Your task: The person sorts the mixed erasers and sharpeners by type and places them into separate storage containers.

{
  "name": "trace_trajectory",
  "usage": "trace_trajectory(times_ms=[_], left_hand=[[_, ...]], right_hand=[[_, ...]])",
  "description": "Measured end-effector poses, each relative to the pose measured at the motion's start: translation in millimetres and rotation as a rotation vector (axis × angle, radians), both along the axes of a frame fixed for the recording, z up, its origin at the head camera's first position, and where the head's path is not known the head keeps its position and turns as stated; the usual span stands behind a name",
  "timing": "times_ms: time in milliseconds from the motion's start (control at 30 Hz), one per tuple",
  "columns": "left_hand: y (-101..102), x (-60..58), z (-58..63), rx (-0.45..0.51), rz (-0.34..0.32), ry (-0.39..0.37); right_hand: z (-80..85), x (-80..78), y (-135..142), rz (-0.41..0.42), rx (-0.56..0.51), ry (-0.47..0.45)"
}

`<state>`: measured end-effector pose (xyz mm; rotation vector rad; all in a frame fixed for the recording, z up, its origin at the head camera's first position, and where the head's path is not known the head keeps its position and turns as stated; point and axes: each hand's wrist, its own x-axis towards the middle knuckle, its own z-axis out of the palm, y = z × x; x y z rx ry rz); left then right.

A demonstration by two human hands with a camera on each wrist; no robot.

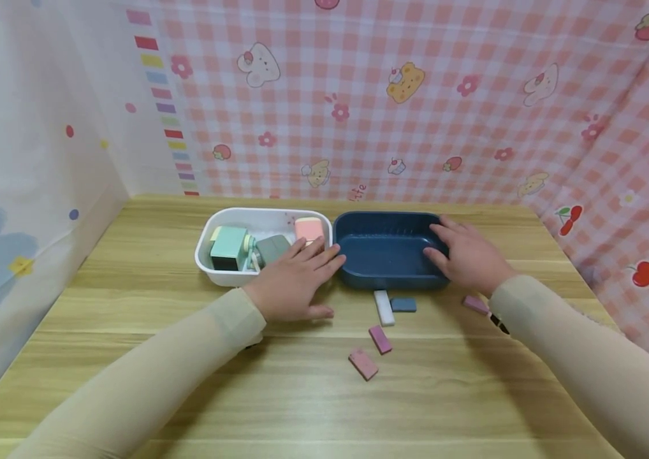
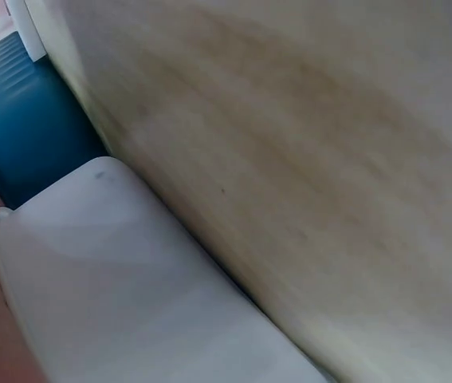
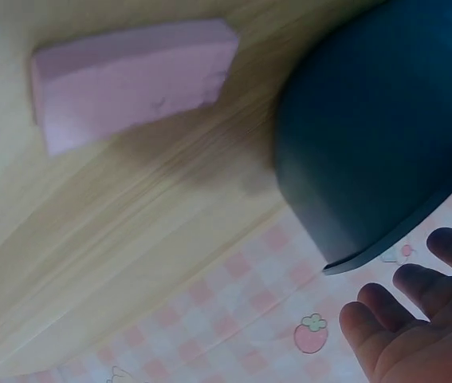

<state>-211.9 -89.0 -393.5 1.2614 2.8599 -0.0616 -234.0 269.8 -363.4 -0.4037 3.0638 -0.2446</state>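
A white bin [image 1: 204,268] stands beside a dark blue bin [image 1: 387,255], their ends almost touching. My left hand [image 1: 292,284] lies over the right front corner of the white bin, fingers stretched toward the blue one. At the blue bin's right end is my right hand [image 1: 468,255], its fingers extended by the rim; the right wrist view shows its fingertips [image 3: 361,323] just off that rim. Inside the white bin are a mint-green box-shaped object [image 1: 230,245], a grey-green one [image 1: 273,247] and a pink one [image 1: 308,228], partly hidden by the left hand.
In front of the bins lie small eraser-like blocks: a white one [image 1: 384,308], a blue one [image 1: 403,305], a magenta one [image 1: 380,339] and a pink one [image 1: 363,364]. Another pink block [image 1: 475,305] lies by the right wrist. Patterned cloth [image 1: 359,115] rises behind the wooden table [image 1: 416,408].
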Motion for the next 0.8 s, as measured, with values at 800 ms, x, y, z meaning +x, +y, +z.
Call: trace_trajectory(times_ms=[800], left_hand=[[0.5,-1.1,-5.6,-0.003,0.007,0.023]], right_hand=[[7.1,66.4,-30.8,0.304,-0.09,0.096]])
